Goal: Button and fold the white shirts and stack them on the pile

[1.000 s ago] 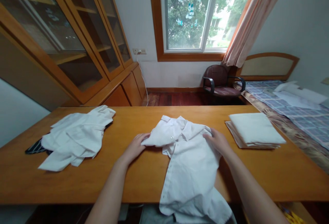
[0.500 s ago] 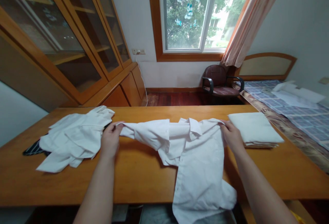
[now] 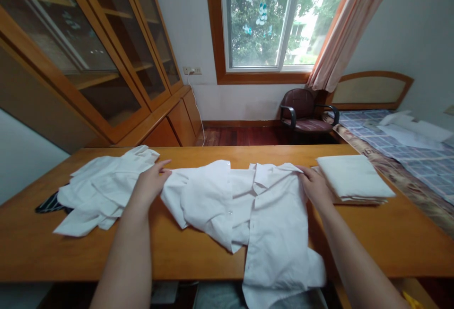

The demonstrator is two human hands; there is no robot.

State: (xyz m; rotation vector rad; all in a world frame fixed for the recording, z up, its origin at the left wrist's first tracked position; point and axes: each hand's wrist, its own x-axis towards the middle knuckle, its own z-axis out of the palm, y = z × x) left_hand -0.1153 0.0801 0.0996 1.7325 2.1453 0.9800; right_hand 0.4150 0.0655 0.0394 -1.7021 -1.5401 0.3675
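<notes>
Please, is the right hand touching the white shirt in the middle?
Touching. The head view shows the right hand gripping the white shirt at its upper corner, with no gap between them.

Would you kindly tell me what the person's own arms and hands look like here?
The left hand and right hand are ungloved, and no watch or bracelet shows. Both forearms are bare, with no sleeves, cables or markings visible.
</notes>
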